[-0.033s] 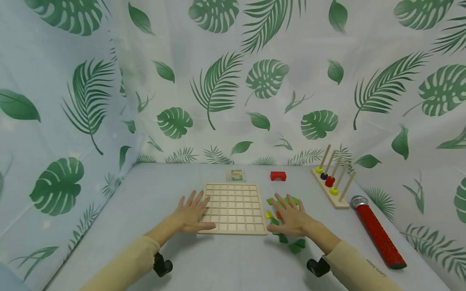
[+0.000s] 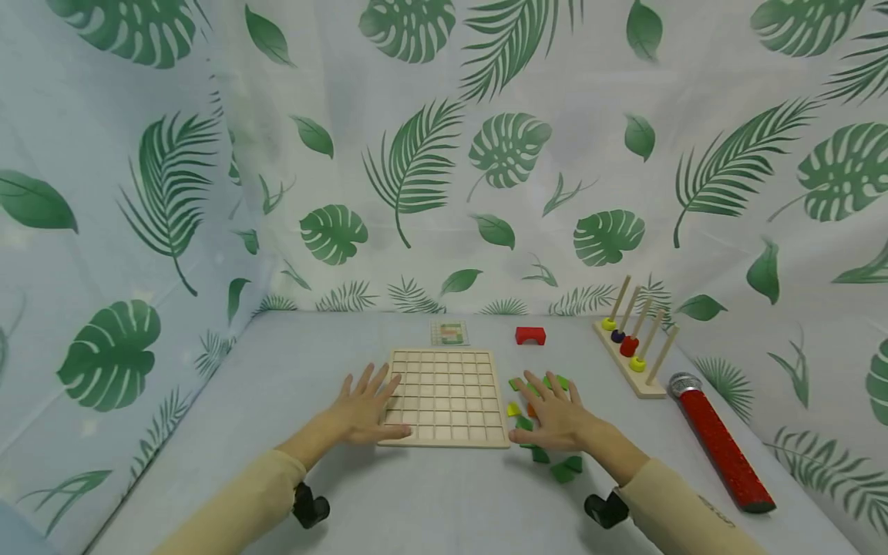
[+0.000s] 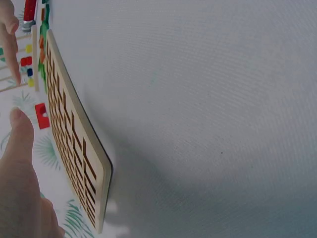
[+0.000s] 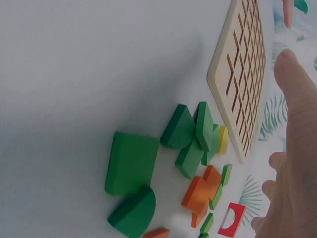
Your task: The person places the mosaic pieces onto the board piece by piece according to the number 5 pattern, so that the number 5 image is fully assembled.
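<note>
A square wooden board with a grid of grooves (image 2: 447,397) lies flat on the table between both hands. My left hand (image 2: 362,410) is spread above the board's left edge and holds nothing. My right hand (image 2: 557,416) is spread over the loose coloured blocks at the board's right, its fingers straight and nothing gripped. In the right wrist view, a dark green square block (image 4: 132,161), a green rounded block (image 4: 132,213) and an orange block (image 4: 195,194) lie among several others. A yellow piece (image 2: 513,409) sits near the board's right edge. My right hand partly hides the blocks.
Behind the board lies a small printed pattern card (image 2: 449,333). A red arch block (image 2: 530,335) is to its right. Farther right stand a wooden peg rack (image 2: 634,371) with coloured beads and a red microphone (image 2: 724,447). Leaf-printed cloth (image 2: 444,177) hangs behind the table.
</note>
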`<state>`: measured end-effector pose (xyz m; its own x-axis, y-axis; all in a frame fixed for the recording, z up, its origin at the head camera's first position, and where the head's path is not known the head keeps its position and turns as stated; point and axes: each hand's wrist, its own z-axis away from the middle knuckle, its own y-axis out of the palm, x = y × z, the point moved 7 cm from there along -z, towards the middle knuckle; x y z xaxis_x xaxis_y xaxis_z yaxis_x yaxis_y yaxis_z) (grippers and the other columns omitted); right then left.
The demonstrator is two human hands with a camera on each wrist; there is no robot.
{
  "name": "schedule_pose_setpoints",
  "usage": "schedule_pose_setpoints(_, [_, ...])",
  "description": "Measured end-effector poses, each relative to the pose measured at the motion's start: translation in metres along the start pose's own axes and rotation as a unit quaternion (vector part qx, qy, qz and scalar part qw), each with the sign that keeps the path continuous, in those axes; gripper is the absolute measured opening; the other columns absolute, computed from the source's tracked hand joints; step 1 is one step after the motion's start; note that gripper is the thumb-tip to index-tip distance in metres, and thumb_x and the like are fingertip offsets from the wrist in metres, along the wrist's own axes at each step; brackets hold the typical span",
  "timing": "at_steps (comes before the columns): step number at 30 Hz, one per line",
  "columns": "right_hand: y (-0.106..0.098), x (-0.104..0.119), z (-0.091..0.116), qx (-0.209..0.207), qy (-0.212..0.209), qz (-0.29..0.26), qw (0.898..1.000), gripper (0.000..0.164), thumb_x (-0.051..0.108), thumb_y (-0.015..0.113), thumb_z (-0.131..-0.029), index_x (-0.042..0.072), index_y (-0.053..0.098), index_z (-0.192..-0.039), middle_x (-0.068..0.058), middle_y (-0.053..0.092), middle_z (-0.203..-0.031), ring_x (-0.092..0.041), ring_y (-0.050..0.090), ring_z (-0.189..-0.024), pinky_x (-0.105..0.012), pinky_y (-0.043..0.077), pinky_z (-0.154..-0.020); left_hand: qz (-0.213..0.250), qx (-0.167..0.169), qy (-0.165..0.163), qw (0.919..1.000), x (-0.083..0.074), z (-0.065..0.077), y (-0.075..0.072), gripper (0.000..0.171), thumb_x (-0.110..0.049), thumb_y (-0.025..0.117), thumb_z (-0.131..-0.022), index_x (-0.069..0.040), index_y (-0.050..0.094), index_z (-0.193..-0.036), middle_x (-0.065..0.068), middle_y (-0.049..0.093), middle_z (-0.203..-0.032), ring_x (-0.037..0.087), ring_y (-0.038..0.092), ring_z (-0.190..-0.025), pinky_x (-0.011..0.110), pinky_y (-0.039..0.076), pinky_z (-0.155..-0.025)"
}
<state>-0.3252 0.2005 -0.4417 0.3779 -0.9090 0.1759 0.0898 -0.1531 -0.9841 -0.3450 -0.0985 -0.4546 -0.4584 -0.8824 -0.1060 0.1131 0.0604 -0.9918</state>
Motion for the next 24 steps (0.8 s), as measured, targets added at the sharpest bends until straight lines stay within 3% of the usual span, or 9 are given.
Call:
schedule_pose_setpoints(6, [0.002, 0.001, 0.001, -0.006, -0.002, -0.007, 1.000, 0.090, 0.064, 0.057, -0.082, 0.010, 0.028, -0.149, -0.017, 0.018, -0.154, -0.051, 0.010, -0.136, -0.070, 0.007, -0.102, -0.008, -0.002, 0.013, 0.9999, -0.002, 0.002, 0.001, 0.097, -0.074, 0.044, -0.082, -0.013, 0.015, -0.153, 0.014, 0.003, -0.157, 0.037, 0.000, -0.142, 0.062, 0.006, -0.107])
schedule_pose_setpoints(13, [-0.005, 0.004, 0.000, -0.045, -0.018, -0.027, 0.998, 0.086, 0.057, 0.062, -0.083, 0.006, 0.033, -0.146, -0.021, 0.024, -0.151, -0.052, 0.016, -0.134, -0.071, 0.014, -0.100, 0.000, -0.048, 0.018, 0.9987, -0.001, 0.004, -0.005, 0.099, -0.071, 0.049, -0.083, -0.008, 0.017, -0.152, 0.017, 0.010, -0.156, 0.037, 0.008, -0.141, 0.059, 0.013, -0.108])
schedule_pose_setpoints(18, [-0.007, -0.008, -0.002, -0.064, 0.001, -0.120, 0.991, 0.077, 0.041, 0.064, -0.088, -0.001, 0.032, -0.144, -0.027, 0.032, -0.144, -0.048, 0.029, -0.130, -0.065, 0.028, -0.099, 0.060, -0.093, -0.002, 0.9939, 0.002, 0.001, 0.002, 0.100, -0.065, 0.054, -0.084, 0.003, 0.019, -0.148, 0.022, 0.023, -0.151, 0.037, 0.019, -0.139, 0.052, 0.023, -0.108])
schedule_pose_setpoints(21, [-0.009, -0.022, -0.003, -0.073, 0.031, -0.188, 0.979, 0.072, 0.037, 0.061, -0.091, -0.002, 0.032, -0.143, -0.026, 0.036, -0.142, -0.043, 0.036, -0.127, -0.060, 0.034, -0.098, 0.089, -0.114, -0.019, 0.9893, 0.004, 0.002, 0.008, 0.099, -0.063, 0.057, -0.083, 0.008, 0.023, -0.145, 0.026, 0.029, -0.147, 0.039, 0.024, -0.137, 0.051, 0.026, -0.107])
schedule_pose_setpoints(24, [-0.011, -0.039, -0.004, -0.087, 0.072, -0.235, 0.965, 0.067, 0.038, 0.060, -0.092, 0.000, 0.034, -0.142, -0.023, 0.041, -0.140, -0.041, 0.041, -0.125, -0.056, 0.039, -0.096, 0.090, -0.112, -0.033, 0.9890, 0.003, 0.004, 0.016, 0.102, -0.066, 0.057, -0.081, 0.009, 0.026, -0.143, 0.028, 0.031, -0.145, 0.041, 0.027, -0.135, 0.050, 0.026, -0.107])
